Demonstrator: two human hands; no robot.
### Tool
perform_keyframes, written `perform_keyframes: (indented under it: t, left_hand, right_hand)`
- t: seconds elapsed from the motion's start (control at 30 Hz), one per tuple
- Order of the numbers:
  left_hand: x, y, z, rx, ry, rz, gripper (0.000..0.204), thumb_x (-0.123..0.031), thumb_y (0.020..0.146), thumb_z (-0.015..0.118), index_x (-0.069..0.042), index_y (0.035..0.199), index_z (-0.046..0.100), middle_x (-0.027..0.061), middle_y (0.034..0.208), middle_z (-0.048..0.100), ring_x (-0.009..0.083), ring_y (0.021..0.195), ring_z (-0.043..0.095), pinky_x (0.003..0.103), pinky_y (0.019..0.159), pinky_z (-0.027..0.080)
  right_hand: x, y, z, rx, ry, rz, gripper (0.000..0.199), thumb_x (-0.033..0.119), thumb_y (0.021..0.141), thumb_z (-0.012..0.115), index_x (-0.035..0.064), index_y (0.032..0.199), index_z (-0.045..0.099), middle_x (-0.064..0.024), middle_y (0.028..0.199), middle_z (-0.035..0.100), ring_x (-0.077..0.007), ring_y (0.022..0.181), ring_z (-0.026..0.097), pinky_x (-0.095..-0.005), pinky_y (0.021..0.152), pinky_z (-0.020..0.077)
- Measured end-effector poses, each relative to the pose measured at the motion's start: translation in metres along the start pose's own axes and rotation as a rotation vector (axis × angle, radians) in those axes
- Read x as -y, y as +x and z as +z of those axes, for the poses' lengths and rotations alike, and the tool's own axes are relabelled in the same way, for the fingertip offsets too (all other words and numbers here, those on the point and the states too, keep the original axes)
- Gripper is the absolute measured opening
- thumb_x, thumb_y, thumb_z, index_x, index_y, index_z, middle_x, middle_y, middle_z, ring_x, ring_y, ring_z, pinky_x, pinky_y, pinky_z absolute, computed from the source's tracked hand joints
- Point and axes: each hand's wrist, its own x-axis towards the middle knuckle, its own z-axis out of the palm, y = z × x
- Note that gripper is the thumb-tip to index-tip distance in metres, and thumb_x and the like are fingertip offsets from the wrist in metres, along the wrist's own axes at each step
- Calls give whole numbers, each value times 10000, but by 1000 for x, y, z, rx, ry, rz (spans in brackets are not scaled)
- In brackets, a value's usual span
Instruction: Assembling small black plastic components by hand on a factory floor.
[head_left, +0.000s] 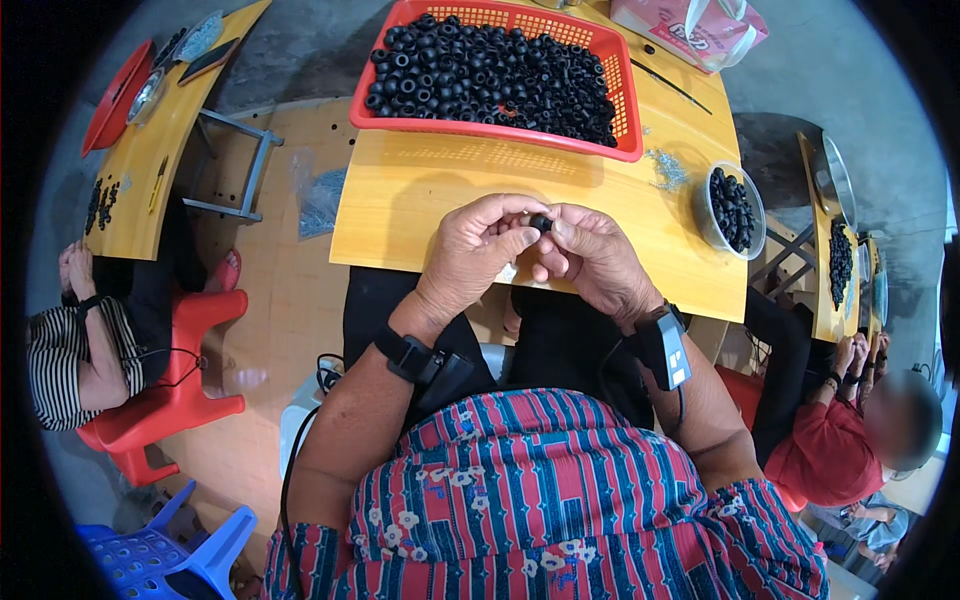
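- Centre of the frame, a little high: from my remote seat I see one small, rounded black part [541, 222] against the wooden table [400, 190].
- Left hand [478, 245] pinches it from the left of the frame, thumb below, fingers curled above.
- Right hand [597, 258] pinches from the right, thumb and forefinger tips meeting at it.
- I judge the left-right line between the thumbs as what counts: the part lies between them, neither hand clearly nearer. Its long axis I cannot tell; fingers cover too much.
- Red basket [500, 136] of black pieces: straight above the hands.
- Clear tub [704, 218], also filled: right of the frame, nearer the right hand.
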Motion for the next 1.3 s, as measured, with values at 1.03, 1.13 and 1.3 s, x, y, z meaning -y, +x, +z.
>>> perform_keyframes:
  t: [1.03,1.13,1.3]
  left_hand:
    - [-1,0,-3,-21,126,-59,113,-52,871,619,1,972,624,14,826,623,45,668,549,183,590,469]
    - [-2,0,-3,-19,103,-61,108,-50,867,628,0,962,622,9,824,616,45,668,549,181,590,470]
    - [-1,0,-4,-21,89,-91,116,-47,859,629,1,963,645,21,837,656,60,742,600,201,683,504]
  right_hand:
    - [0,-3,1,-260,-169,-92,113,36,891,583,-6,988,621,-62,816,623,-109,654,590,-339,679,583]
    - [1,-3,-1,-257,-192,-89,117,35,889,584,-11,989,625,-65,825,627,-115,659,593,-345,686,584]
    - [1,-1,-1,-240,-193,-94,122,49,893,584,-11,991,626,-63,827,628,-120,658,594,-353,690,584]
